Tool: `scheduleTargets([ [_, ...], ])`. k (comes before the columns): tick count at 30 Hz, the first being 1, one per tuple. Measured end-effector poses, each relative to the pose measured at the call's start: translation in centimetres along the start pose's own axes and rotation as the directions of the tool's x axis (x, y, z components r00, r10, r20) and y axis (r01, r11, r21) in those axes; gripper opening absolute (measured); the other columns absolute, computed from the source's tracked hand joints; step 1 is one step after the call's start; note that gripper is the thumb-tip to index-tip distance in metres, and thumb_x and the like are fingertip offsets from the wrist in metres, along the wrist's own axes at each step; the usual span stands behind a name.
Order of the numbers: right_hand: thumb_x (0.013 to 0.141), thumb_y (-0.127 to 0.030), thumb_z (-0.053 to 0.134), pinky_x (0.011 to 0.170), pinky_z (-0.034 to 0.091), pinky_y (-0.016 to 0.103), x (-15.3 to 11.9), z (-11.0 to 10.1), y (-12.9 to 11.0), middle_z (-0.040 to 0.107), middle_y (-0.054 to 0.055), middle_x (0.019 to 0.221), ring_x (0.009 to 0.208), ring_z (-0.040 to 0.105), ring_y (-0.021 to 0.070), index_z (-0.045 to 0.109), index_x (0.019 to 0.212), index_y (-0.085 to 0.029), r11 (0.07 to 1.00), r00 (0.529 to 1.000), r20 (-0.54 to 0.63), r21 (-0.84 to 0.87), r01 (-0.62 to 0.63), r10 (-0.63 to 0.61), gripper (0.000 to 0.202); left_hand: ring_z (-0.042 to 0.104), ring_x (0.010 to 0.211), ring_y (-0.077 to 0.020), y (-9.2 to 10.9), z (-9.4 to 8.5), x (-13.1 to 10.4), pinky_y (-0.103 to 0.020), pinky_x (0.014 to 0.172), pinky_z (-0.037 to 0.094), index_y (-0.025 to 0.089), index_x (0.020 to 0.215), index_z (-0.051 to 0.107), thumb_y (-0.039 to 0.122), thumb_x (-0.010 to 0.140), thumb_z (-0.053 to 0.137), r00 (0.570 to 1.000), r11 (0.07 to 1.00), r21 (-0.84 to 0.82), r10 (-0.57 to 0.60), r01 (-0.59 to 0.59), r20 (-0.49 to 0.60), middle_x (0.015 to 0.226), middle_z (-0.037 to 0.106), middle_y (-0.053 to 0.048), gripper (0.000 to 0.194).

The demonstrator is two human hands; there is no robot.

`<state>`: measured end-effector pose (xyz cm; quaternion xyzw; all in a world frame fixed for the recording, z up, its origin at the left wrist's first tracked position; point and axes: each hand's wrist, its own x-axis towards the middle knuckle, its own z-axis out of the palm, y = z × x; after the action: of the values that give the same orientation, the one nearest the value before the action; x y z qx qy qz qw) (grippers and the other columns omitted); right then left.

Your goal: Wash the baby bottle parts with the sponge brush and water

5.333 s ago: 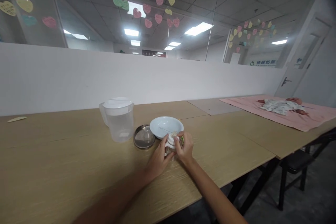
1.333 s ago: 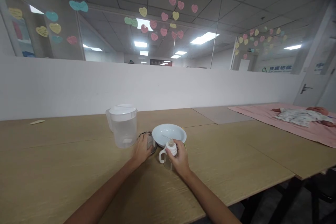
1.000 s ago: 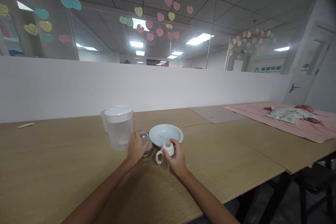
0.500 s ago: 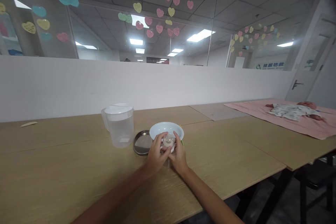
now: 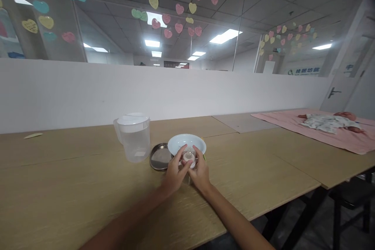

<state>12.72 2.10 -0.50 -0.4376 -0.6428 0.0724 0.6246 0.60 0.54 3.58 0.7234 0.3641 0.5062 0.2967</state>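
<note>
Both of my hands hold a baby bottle [image 5: 189,156] by its top, just in front of a pale blue bowl [image 5: 187,137]. Its teat and white ring show between the fingers, while its body is mostly hidden. My left hand [image 5: 175,171] is closed round the left side, and my right hand [image 5: 200,170] grips the right side. The thumbs meet at the near edge of the ring. A metal kidney-shaped tray [image 5: 160,158] lies left of the bowl, partly behind my left hand.
A clear lidded plastic pitcher [image 5: 135,140] stands left of the tray. On the right, a baby doll [image 5: 325,122] in patterned clothes lies on a pink cloth [image 5: 281,120]. A white wall [image 5: 117,90] rises behind the wooden table [image 5: 88,187].
The thumbs and the bottle top have shifted slightly, and more of the ring shows now. The camera view has tilted a little; the pitcher, tray and bowl keep their places.
</note>
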Motion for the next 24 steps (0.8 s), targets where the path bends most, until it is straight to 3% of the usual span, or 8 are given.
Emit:
scheduleTargets([
  [11,0.076,-0.042,0.059,0.081,0.052,0.036,-0.10,0.09,-0.25,0.059,0.012,0.120,0.101,0.060,0.0235,0.039,0.131,-0.017,1.000,1.000,-0.013,-0.005,0.009,-0.009,0.063,0.058,0.102,-0.0189,0.93,-0.22,-0.04,-0.031,0.092,0.044,0.020,0.131,0.040,0.035,0.084,0.054,0.999,0.998,-0.058,-0.025,0.026,0.024,0.113,0.061,-0.007,0.052],
  [19,0.076,-0.042,0.059,0.084,0.051,0.037,-0.04,0.05,-0.34,0.059,0.013,0.119,0.103,0.060,0.0242,0.042,0.129,-0.015,0.999,0.998,-0.031,-0.018,0.048,-0.048,0.062,0.060,0.094,-0.0172,0.55,-0.25,0.02,-0.032,0.089,0.046,0.021,0.131,0.039,0.035,0.084,0.054,0.999,0.994,-0.106,-0.025,0.029,0.048,0.104,0.064,-0.005,0.051],
  [24,0.078,-0.043,0.057,0.083,0.052,0.037,-0.05,0.08,-0.24,0.060,0.013,0.118,0.103,0.060,0.0236,0.042,0.129,-0.014,0.996,0.996,-0.043,-0.056,0.074,-0.077,0.061,0.060,0.097,-0.0178,0.44,-0.21,0.03,-0.031,0.089,0.046,0.020,0.129,0.040,0.034,0.084,0.054,0.999,0.993,-0.117,-0.010,0.015,0.046,0.109,0.063,-0.006,0.050],
])
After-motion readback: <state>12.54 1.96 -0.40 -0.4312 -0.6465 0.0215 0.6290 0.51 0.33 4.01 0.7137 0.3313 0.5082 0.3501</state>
